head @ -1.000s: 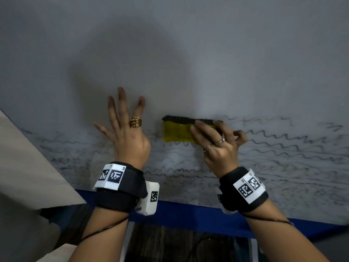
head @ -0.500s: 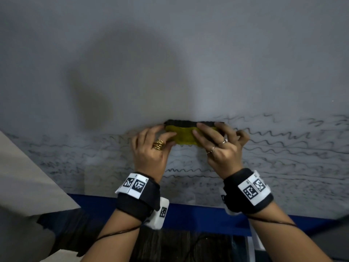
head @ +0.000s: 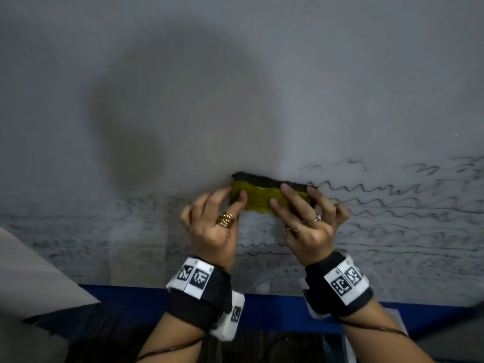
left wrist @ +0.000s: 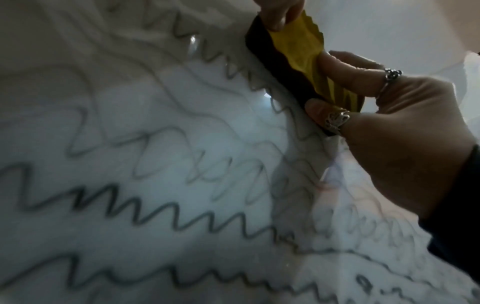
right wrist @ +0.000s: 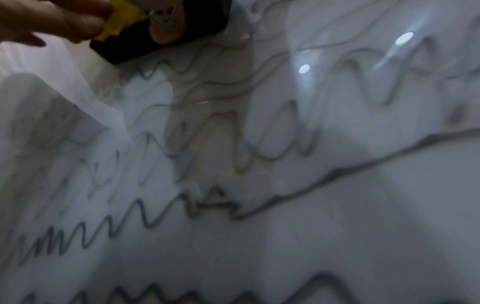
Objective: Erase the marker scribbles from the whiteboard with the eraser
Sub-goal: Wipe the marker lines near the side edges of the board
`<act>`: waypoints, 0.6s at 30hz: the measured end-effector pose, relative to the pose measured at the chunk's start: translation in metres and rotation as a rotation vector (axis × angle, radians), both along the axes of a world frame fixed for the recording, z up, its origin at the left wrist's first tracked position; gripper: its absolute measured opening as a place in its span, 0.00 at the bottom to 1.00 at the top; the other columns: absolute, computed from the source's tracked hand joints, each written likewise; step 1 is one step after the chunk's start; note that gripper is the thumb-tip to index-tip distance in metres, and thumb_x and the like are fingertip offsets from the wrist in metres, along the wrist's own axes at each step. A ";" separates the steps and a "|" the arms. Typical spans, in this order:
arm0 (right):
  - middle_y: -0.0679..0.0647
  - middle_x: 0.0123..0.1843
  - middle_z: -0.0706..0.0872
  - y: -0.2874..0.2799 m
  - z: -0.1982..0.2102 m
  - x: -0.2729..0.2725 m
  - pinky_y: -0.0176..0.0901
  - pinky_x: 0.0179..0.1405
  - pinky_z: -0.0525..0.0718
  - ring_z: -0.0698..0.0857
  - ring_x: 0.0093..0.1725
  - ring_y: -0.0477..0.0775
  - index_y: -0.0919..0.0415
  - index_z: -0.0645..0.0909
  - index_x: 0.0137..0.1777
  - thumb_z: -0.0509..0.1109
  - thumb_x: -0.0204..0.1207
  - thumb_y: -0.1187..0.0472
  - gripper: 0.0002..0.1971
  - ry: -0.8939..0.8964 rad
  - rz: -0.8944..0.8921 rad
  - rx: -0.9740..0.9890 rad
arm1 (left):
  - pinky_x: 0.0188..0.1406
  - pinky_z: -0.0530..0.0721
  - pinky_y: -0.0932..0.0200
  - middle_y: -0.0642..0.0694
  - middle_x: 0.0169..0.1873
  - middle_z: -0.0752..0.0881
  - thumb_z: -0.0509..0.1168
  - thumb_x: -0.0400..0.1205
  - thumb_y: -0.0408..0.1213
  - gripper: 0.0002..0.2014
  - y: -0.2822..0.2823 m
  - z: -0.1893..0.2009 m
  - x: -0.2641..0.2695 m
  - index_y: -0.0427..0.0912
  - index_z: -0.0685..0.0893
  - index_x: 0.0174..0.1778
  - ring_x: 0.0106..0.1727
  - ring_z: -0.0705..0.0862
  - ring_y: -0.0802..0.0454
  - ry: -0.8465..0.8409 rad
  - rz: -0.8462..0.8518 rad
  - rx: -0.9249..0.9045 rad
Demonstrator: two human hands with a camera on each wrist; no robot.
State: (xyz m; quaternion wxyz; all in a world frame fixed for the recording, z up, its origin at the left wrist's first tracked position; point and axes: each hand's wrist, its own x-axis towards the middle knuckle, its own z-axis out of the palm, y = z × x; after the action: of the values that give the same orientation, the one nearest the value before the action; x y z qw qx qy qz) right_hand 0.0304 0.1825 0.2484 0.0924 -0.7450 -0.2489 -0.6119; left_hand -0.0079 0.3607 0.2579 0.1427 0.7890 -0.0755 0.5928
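Observation:
The whiteboard (head: pixel 235 74) is wiped bare across its upper part. Wavy black scribbles (head: pixel 392 200) fill its lower band, sharp on the right and smeared on the left. The eraser (head: pixel 262 197), yellow-backed with black felt, lies flat against the board at the top edge of the scribbles. My left hand (head: pixel 234 199) pinches its left end. My right hand (head: pixel 296 203) grips its right half, fingers spread over the yellow back. In the left wrist view the eraser (left wrist: pixel 293 53) shows edge-on, with the ringed right fingers (left wrist: pixel 350 72) curled round it. The right wrist view shows its black felt (right wrist: pixel 130 47) above scribbles (right wrist: pixel 155 218).
A blue ledge (head: pixel 272 307) runs along the board's bottom edge. A beige panel (head: pixel 31 279) angles in at the lower left. Dark wood (head: pixel 110 336) lies below the ledge. A large shadow falls over the wiped area.
My left hand left the board, where it lay flat to the left, and took hold of the eraser's left end. The right hand kept its grip.

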 end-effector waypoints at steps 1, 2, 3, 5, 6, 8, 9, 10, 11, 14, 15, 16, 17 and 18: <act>0.41 0.67 0.82 -0.005 0.002 0.000 0.53 0.57 0.62 0.74 0.65 0.53 0.41 0.81 0.64 0.62 0.74 0.67 0.23 0.011 0.001 -0.033 | 0.49 0.65 0.51 0.54 0.54 0.82 0.71 0.77 0.36 0.08 -0.002 -0.003 -0.001 0.54 0.88 0.49 0.50 0.77 0.49 0.029 0.018 -0.001; 0.42 0.66 0.83 -0.009 0.006 0.001 0.53 0.58 0.61 0.75 0.65 0.53 0.41 0.81 0.64 0.61 0.75 0.66 0.23 0.029 0.009 -0.074 | 0.50 0.65 0.51 0.53 0.52 0.84 0.72 0.76 0.37 0.06 -0.003 -0.003 -0.001 0.53 0.90 0.45 0.50 0.77 0.49 0.055 0.033 0.001; 0.42 0.66 0.82 -0.014 0.015 0.000 0.54 0.57 0.61 0.75 0.65 0.53 0.42 0.82 0.63 0.60 0.75 0.67 0.23 0.047 0.029 -0.107 | 0.50 0.65 0.51 0.52 0.50 0.87 0.73 0.75 0.38 0.05 -0.002 0.000 -0.001 0.53 0.91 0.43 0.50 0.77 0.49 0.069 0.050 0.008; 0.43 0.67 0.81 -0.018 0.043 0.002 0.55 0.54 0.61 0.75 0.66 0.53 0.42 0.84 0.63 0.62 0.72 0.68 0.25 0.056 0.067 -0.118 | 0.51 0.64 0.50 0.51 0.48 0.89 0.74 0.75 0.38 0.07 -0.004 0.016 0.003 0.55 0.90 0.46 0.50 0.78 0.49 0.050 0.067 0.020; 0.43 0.68 0.81 -0.020 0.058 0.005 0.54 0.54 0.61 0.75 0.66 0.53 0.42 0.84 0.62 0.62 0.70 0.69 0.26 0.054 0.076 -0.110 | 0.52 0.65 0.50 0.51 0.48 0.89 0.74 0.75 0.39 0.08 -0.007 0.027 0.006 0.55 0.89 0.47 0.50 0.78 0.50 0.034 0.057 0.002; 0.43 0.67 0.81 -0.020 0.077 0.010 0.55 0.52 0.62 0.75 0.65 0.54 0.42 0.85 0.60 0.63 0.67 0.71 0.28 0.052 0.099 -0.087 | 0.52 0.66 0.49 0.51 0.46 0.89 0.73 0.77 0.41 0.01 -0.011 0.047 0.012 0.52 0.90 0.41 0.50 0.79 0.50 0.016 0.033 -0.050; 0.43 0.67 0.82 -0.018 0.078 0.012 0.56 0.52 0.63 0.75 0.64 0.55 0.41 0.86 0.60 0.63 0.66 0.72 0.28 0.045 0.106 -0.058 | 0.53 0.66 0.48 0.51 0.45 0.88 0.73 0.77 0.42 0.05 -0.013 0.056 0.012 0.50 0.90 0.36 0.50 0.79 0.50 -0.003 0.035 -0.084; 0.43 0.66 0.82 -0.016 0.074 0.012 0.58 0.51 0.65 0.75 0.63 0.56 0.42 0.86 0.60 0.63 0.66 0.72 0.29 0.036 0.106 -0.018 | 0.53 0.66 0.47 0.51 0.45 0.88 0.72 0.77 0.42 0.06 -0.014 0.062 0.010 0.49 0.89 0.34 0.50 0.79 0.50 0.001 0.015 -0.097; 0.43 0.66 0.82 -0.014 0.065 0.013 0.60 0.50 0.66 0.75 0.62 0.56 0.42 0.85 0.61 0.64 0.66 0.72 0.29 0.034 0.098 0.029 | 0.54 0.66 0.46 0.51 0.46 0.88 0.72 0.76 0.42 0.05 -0.015 0.068 0.010 0.49 0.89 0.35 0.51 0.79 0.50 0.013 0.004 -0.100; 0.42 0.68 0.79 -0.013 0.019 0.010 0.58 0.53 0.65 0.72 0.64 0.54 0.42 0.81 0.64 0.64 0.69 0.69 0.26 0.071 0.024 0.054 | 0.63 0.65 0.45 0.48 0.63 0.83 0.65 0.79 0.40 0.11 -0.021 0.087 0.009 0.52 0.87 0.55 0.64 0.76 0.48 0.072 -0.052 -0.011; 0.42 0.69 0.78 -0.016 0.011 0.008 0.56 0.55 0.63 0.71 0.66 0.53 0.41 0.80 0.64 0.62 0.72 0.67 0.24 0.084 -0.008 0.009 | 0.68 0.62 0.44 0.46 0.69 0.78 0.62 0.80 0.40 0.15 -0.024 0.095 0.012 0.53 0.84 0.63 0.69 0.72 0.46 0.109 -0.073 0.053; 0.42 0.70 0.77 -0.020 0.009 0.005 0.56 0.56 0.61 0.72 0.66 0.53 0.41 0.79 0.65 0.59 0.76 0.64 0.22 0.088 -0.025 -0.044 | 0.72 0.58 0.42 0.46 0.73 0.74 0.60 0.81 0.41 0.18 -0.026 0.102 0.013 0.54 0.80 0.67 0.73 0.68 0.45 0.147 -0.082 0.109; 0.42 0.70 0.76 -0.027 0.013 0.005 0.55 0.56 0.60 0.72 0.66 0.53 0.41 0.78 0.67 0.57 0.79 0.63 0.21 0.086 -0.040 -0.086 | 0.74 0.53 0.40 0.46 0.75 0.71 0.59 0.81 0.42 0.20 -0.027 0.108 0.016 0.55 0.78 0.70 0.75 0.64 0.45 0.173 -0.078 0.148; 0.43 0.71 0.76 -0.034 0.022 0.004 0.55 0.55 0.61 0.72 0.67 0.54 0.41 0.77 0.68 0.55 0.81 0.62 0.21 0.079 -0.064 -0.101 | 0.75 0.50 0.38 0.47 0.76 0.70 0.58 0.81 0.42 0.21 -0.027 0.112 0.021 0.57 0.77 0.71 0.76 0.63 0.44 0.187 -0.082 0.174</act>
State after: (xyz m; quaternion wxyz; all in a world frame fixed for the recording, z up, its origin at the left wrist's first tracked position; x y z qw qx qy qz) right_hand 0.0347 0.1482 0.2702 0.0451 -0.7797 -0.2517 -0.5715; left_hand 0.0129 0.3337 0.3702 0.1044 0.8466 -0.1451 0.5013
